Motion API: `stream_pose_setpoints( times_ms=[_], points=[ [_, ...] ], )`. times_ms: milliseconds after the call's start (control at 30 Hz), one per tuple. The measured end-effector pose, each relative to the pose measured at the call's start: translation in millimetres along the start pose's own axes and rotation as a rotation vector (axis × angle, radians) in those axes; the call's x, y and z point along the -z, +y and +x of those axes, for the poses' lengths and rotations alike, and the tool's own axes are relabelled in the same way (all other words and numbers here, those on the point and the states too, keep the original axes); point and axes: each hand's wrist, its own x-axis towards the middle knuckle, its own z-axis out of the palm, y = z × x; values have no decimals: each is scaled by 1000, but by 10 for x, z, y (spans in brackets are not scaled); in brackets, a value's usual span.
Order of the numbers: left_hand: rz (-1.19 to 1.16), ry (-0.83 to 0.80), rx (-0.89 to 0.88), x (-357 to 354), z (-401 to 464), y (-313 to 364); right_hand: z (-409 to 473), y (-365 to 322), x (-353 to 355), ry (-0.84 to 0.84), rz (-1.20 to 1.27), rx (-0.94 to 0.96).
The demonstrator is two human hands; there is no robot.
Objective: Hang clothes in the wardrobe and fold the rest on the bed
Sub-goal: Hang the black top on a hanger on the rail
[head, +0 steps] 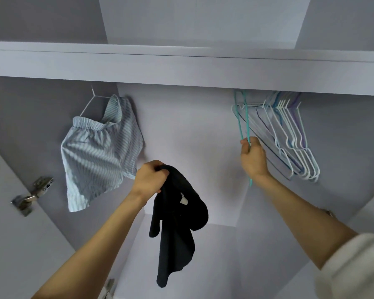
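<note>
The left hand [150,178] grips the bunched top of a limp black fabric garment [177,221], fingers curled round it, so the cloth hangs straight down below the fist inside the pale grey wardrobe [181,130]. A small white label shows on the garment just below and to the right of the grip; what kind of garment it is cannot be made out from the folds. The right hand [253,157] closes round the lower part of a thin teal wire hanger [243,121], which runs up from the fist to the rail; its bottom tip pokes out just beneath the wrist, the rest being covered by the palm. Just right of that grip hangs a cluster of empty white, blue and lilac wire hangers [294,139], their hooks hidden behind the front edge of the white shelf [181,63] above. The rail itself is mostly hidden too. Well to the left of the left hand, a pale blue striped pair of shorts with an elastic waistband [99,152] hangs on a white wire hanger, partly covered by the cloth. Farther left, a blurred metal door hinge [32,193] sits on the wardrobe side. A white sleeve [354,266] is cut off at the lower right corner.
</note>
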Motion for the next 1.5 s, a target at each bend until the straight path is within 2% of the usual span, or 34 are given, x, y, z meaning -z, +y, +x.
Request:
stream_pose_setpoints(
  times_ms=[133,267,300,367,433,533,600,700,767,867,933,1167,1333,1500],
  points=[
    [17,7,60,83,-104,-118,-410,98,-170,-58,39,23],
    [40,12,124,193,-241,-304,-1046,407,-338,7,117,73],
    [42,13,138,219,-277,-352,-1123,455,-371,-34,175,32],
    [53,17,167,274,-356,-440,-1135,422,-440,-209,390,-175],
    [60,15,191,310,-425,-526,-1094,367,-515,-329,428,-357],
    [98,61,211,362,-500,-662,-1228,306,-607,-293,248,-312],
    [151,119,221,420,-533,-738,-1405,269,-639,-257,287,-281],
    [218,188,247,534,-577,-824,-1497,133,-634,-253,447,-357],
    [221,218,266,608,-620,-867,-1497,30,-604,-337,527,-336],
    [195,259,283,713,-670,-913,-1531,-114,-588,-524,518,-258],
    [182,280,292,787,-696,-927,-1571,-187,-638,-571,531,-245],
    [163,306,322,1019,-792,-1008,-1596,-532,-816,-374,797,-351],
    [67,253,328,1107,-873,-1002,-1580,-872,-987,-337,1095,-527],
    [-86,168,326,1221,-998,-886,-1615,-1133,-1121,-262,1159,-551]
  ],
)
